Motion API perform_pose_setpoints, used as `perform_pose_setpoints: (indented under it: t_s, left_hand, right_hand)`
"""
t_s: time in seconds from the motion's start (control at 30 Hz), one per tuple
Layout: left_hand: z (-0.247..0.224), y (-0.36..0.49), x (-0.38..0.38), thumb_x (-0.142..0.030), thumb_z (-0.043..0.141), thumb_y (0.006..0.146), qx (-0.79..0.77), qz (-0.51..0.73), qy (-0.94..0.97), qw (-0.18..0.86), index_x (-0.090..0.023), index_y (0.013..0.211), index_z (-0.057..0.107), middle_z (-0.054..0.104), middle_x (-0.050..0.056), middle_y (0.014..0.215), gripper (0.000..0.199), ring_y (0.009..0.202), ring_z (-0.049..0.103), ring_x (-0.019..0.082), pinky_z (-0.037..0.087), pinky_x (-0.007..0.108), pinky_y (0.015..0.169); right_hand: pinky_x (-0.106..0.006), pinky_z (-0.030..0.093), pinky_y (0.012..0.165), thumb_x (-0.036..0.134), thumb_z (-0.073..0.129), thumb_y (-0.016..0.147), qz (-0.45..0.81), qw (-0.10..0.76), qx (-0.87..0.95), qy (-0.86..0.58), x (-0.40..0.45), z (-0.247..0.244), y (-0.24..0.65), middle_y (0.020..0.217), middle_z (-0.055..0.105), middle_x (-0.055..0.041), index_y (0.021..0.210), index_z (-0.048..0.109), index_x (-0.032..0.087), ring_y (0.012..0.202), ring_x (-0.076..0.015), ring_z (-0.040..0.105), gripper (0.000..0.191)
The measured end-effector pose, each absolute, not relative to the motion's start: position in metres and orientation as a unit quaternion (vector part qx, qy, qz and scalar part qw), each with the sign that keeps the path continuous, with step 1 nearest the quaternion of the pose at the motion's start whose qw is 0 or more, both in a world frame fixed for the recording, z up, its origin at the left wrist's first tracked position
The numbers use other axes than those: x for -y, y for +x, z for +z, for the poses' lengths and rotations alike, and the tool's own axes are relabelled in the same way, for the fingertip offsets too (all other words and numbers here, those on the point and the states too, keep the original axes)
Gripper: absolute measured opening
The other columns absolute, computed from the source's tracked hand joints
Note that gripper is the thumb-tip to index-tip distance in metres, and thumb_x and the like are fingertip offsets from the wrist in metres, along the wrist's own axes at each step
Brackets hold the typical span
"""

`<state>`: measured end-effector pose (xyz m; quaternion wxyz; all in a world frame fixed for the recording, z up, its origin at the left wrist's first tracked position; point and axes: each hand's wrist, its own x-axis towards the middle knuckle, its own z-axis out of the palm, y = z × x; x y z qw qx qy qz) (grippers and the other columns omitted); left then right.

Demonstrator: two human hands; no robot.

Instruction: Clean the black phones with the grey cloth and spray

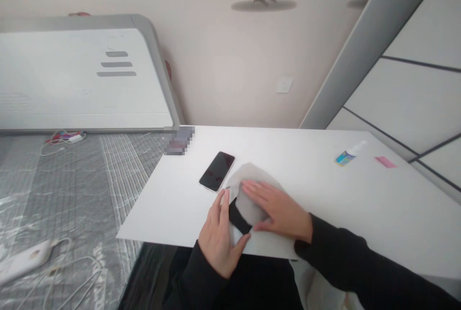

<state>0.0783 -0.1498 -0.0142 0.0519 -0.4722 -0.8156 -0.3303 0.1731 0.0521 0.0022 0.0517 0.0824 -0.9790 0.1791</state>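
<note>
Carefully held near the table's front edge, a soft pale grey cloth [250, 194] bunches around a flat black object [239, 217], probably a phone, though the cloth hides most of it. The left hand [218, 239] clamps the cloth and object from the side, thumb and fingers closed around them, while the right hand [275, 209] lies flat on top, just apart from the left. A slip of the smooth, hard object could send it over the edge of the white tabletop [169, 209]. A wide wiping stroke could also knock the glossy black smartphone [217, 171] lying just beside the cloth, its rounded corners and glass face catching the light.
</note>
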Motion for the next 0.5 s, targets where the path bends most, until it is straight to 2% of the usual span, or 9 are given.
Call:
perform_pose_setpoints:
  t_s: [0.1,0.17,0.23,0.37,0.43,0.5]
  left_hand:
    - [-0.014,0.078,0.150,-0.026,0.076,0.077,0.820,-0.334,-0.462,0.038,-0.021,0.161,0.011,0.039,0.020,0.158,0.106,0.139,0.050,0.037,0.054,0.050,0.103]
    - [-0.015,0.078,0.149,-0.020,0.076,0.074,0.824,-0.332,-0.458,0.030,-0.021,0.161,0.011,0.038,0.020,0.159,0.108,0.142,0.046,0.037,0.053,0.049,0.106]
    - [-0.014,0.077,0.149,-0.017,0.075,0.072,0.823,-0.328,-0.462,0.028,-0.021,0.160,0.012,0.038,0.019,0.159,0.109,0.143,0.045,0.036,0.051,0.049,0.108]
    - [-0.013,0.075,0.148,-0.028,0.079,0.076,0.817,-0.330,-0.472,0.030,-0.022,0.160,0.013,0.042,0.019,0.156,0.107,0.137,0.052,0.036,0.054,0.050,0.104]
    - [-0.013,0.075,0.148,-0.028,0.079,0.076,0.818,-0.330,-0.470,0.031,-0.022,0.160,0.012,0.042,0.020,0.155,0.107,0.136,0.052,0.037,0.054,0.050,0.103]
    - [-0.013,0.075,0.148,-0.020,0.076,0.075,0.820,-0.327,-0.469,0.031,-0.022,0.161,0.010,0.041,0.020,0.156,0.108,0.139,0.049,0.037,0.053,0.050,0.106]
  right_hand:
    - [-0.058,0.026,0.124,0.082,0.049,0.085,0.165,0.066,0.983,0.046,-0.051,0.001,0.176,0.164,0.027,-0.0203,0.161,0.022,0.008,0.152,-0.0363,0.027,0.109]
    - [-0.052,0.022,0.126,0.083,0.053,0.083,0.186,0.050,0.975,0.107,-0.042,0.002,0.181,0.166,0.022,-0.0183,0.162,0.016,0.008,0.153,-0.0334,0.024,0.115]
    - [-0.047,0.021,0.127,0.082,0.053,0.084,0.205,0.028,0.967,0.149,-0.039,0.002,0.182,0.166,0.023,-0.0151,0.162,0.015,0.011,0.153,-0.0298,0.026,0.112]
    - [-0.057,0.026,0.124,0.081,0.045,0.088,0.172,0.045,0.982,0.058,-0.055,0.002,0.179,0.164,0.030,-0.0172,0.161,0.024,0.012,0.151,-0.0339,0.030,0.102]
    - [-0.060,0.024,0.124,0.084,0.045,0.085,0.161,0.062,0.984,0.046,-0.054,0.001,0.179,0.164,0.026,-0.0204,0.161,0.021,0.009,0.153,-0.0368,0.025,0.110]
    - [-0.055,0.019,0.127,0.086,0.048,0.081,0.177,0.054,0.978,0.100,-0.046,0.001,0.180,0.166,0.020,-0.0202,0.162,0.013,0.007,0.154,-0.0356,0.020,0.119]
